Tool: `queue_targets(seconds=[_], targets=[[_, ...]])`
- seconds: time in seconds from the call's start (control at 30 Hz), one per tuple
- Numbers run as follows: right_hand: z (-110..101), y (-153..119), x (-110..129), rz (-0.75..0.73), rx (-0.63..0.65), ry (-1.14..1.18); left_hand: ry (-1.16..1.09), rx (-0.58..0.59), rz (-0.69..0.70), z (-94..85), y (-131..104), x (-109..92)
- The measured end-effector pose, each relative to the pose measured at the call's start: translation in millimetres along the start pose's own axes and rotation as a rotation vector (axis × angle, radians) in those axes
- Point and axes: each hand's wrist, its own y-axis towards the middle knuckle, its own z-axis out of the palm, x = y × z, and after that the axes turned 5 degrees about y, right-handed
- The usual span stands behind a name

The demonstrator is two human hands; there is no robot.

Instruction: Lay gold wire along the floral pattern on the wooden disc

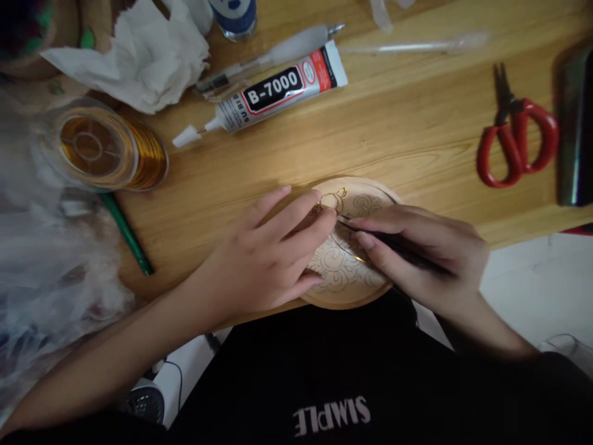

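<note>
A round wooden disc [343,296] with a drawn scroll pattern lies at the table's front edge, partly over my lap. Gold wire [341,195] forms small loops near its far side. My left hand [273,253] rests on the disc's left part with fingers spread, the index fingertip beside the wire. Dark tweezers [398,246] are pinched in my right hand [421,253]. Their tips meet the disc close to my left index finger. Whether the tips grip the wire is too small to tell.
Behind the disc lie a B-7000 glue tube [282,86] and a pen [296,43]. Red-handled scissors-like cutters [516,133] are at the right, near a dark device [577,130]. A gold wire spool [111,145], crumpled tissue [148,55], a green pencil [127,232] and plastic bags [55,284] crowd the left.
</note>
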Motion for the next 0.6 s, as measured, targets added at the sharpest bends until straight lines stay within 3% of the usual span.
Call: queue_targets(seconds=[0.23, 0.6], targets=[[0, 3, -5, -0.096, -0.023, -0.033, 0.031, -0.037, 0.016, 1.3, 0, 0], [14, -4, 0, -0.054, -0.140, 0.011, 0.041, -0.038, 0.012, 3.0, -1, -2]])
